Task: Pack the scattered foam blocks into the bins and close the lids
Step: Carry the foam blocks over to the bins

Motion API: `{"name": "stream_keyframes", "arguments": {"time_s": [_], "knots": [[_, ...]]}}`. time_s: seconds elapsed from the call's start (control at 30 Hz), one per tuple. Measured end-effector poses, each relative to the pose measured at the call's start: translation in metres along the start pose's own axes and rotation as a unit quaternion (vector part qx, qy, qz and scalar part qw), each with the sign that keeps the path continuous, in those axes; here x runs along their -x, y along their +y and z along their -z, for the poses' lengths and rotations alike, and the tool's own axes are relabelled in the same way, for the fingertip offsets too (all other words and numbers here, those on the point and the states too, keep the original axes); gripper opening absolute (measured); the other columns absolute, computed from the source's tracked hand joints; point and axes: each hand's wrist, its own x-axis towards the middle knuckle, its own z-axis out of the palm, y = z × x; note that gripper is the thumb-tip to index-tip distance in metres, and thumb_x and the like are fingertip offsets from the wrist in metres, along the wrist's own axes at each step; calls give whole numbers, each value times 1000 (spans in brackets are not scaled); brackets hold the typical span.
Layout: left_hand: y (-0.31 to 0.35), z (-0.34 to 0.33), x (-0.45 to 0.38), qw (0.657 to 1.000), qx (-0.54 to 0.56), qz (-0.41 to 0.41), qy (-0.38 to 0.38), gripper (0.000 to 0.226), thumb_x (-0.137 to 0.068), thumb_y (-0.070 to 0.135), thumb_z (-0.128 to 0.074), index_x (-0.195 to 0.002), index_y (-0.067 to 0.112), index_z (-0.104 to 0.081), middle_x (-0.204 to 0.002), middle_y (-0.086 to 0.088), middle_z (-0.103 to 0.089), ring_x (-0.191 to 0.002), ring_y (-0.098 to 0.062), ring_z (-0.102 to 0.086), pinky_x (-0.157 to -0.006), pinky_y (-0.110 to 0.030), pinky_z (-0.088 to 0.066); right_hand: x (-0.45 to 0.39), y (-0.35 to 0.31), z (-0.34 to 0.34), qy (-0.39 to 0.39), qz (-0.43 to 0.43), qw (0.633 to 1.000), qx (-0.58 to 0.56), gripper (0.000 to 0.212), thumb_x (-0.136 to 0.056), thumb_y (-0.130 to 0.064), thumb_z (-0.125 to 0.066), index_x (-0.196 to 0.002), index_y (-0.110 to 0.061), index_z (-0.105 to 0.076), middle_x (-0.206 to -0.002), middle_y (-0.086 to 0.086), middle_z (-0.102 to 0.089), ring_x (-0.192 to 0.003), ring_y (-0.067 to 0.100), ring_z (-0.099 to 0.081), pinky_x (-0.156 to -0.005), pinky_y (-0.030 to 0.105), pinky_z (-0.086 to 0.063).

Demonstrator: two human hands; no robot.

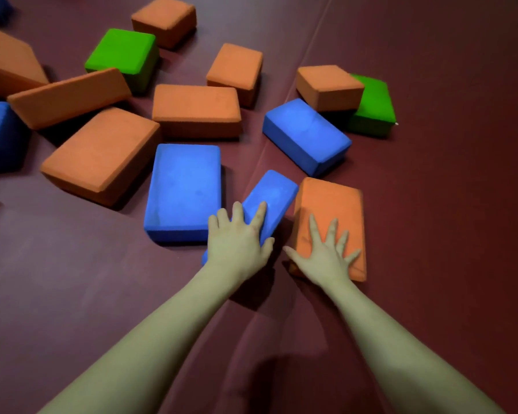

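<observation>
Foam blocks in orange, blue and green lie scattered on a dark red floor mat (431,234). My left hand (238,237) lies on a tilted blue block (274,194), fingers spread over its top and thumb at its right side. My right hand (326,251) rests flat with spread fingers on an orange block (331,204) just to the right. A large flat blue block (184,189) sits to the left of my left hand. No bin is in view.
Another blue block (305,135) lies beyond my hands. Orange blocks (196,110) and green blocks (123,53) crowd the upper left and centre. One orange block (329,86) leans on a green block (374,106). A mat seam (251,339) runs between my arms.
</observation>
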Motion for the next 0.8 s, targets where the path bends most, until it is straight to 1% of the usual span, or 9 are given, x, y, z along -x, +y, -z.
{"name": "stream_keyframes", "arguments": {"time_s": [0.13, 0.23, 0.33, 0.47, 0.57, 0.6, 0.67, 0.73, 0.8], "knots": [[-6, -8, 0, 1000, 1, -1, -18, 73, -92, 60, -36, -152, 35, -2, -159, -14, -2, -115, -35, -46, -93, -41, -33, -5, -3, -10, 30, -15, 999, -15, 87, -84, -62, -53, -151, -43, 1, -160, 10, 16, -144, 41, 16, -107, 72, 3], [7, -8, 5, 999, 28, 30, -21, 69, -93, 58, -39, -152, 35, -10, -160, -12, -2, -114, -36, -48, -92, -40, -32, -1, 2, -4, 51, -4, 996, -71, 79, -87, -50, -56, -151, -43, -9, -161, 11, 6, -145, 42, 10, -107, 70, 1], [19, -8, 12, 998, 45, 45, -14, 66, -93, 55, -41, -151, 34, -17, -160, -12, -7, -110, -36, -50, -93, -41, -31, 8, 19, 12, 78, 16, 979, -187, 70, -92, -35, -56, -149, -46, -18, -162, 6, -5, -146, 38, 1, -110, 67, -3], [43, -7, 17, 997, 59, 41, -26, 65, -94, 56, -39, -151, 35, -17, -160, -11, -8, -111, -35, -50, -94, -40, -30, 29, 48, 23, 98, 100, 957, -253, 61, -96, -19, -52, -146, -45, -27, -160, 0, -16, -147, 30, -12, -116, 56, -16], [59, -6, 20, 995, 89, 25, -30, 64, -94, 57, -38, -151, 38, -16, -160, -8, -8, -110, -33, -52, -92, -38, -30, 38, 68, 31, 151, 117, 945, -266, 49, -99, -12, -45, -143, -34, -42, -159, 1, -19, -145, 28, -24, -116, 38, -25], [64, -4, 20, 995, 94, 10, -31, 64, -93, 58, -38, -150, 39, -16, -160, -7, -8, -110, -32, -53, -92, -37, -29, 40, 75, 37, 163, 105, 947, -256, 46, -100, -13, -44, -142, -31, -44, -160, 0, -17, -144, 26, -26, -113, 35, -28], [75, -1, 18, 995, 97, -13, -30, 64, -92, 59, -38, -150, 40, -18, -160, -7, -10, -110, -32, -54, -93, -37, -29, 43, 84, 48, 138, 65, 973, -173, 49, -100, -31, -45, -147, -34, -34, -162, -5, -2, -145, 25, -23, -106, 41, -36], [87, 2, 17, 995, 82, -34, -33, 65, -92, 60, -37, -150, 39, -18, -160, -7, -10, -111, -32, -54, -94, -38, -29, 47, 90, 53, 91, 25, 993, -72, 75, -90, -57, -51, -152, -35, -14, -160, -6, 17, -147, 27, -13, -104, 48, -37], [96, 0, 19, 996, 76, -44, -32, 65, -91, 60, -37, -150, 39, -19, -160, -8, -10, -110, -32, -55, -95, -39, -29, 47, 90, 55, 88, 5, 996, -31, 100, -77, -70, -58, -153, -30, -6, -158, -2, 23, -146, 30, -10, -104, 50, -38]]}}
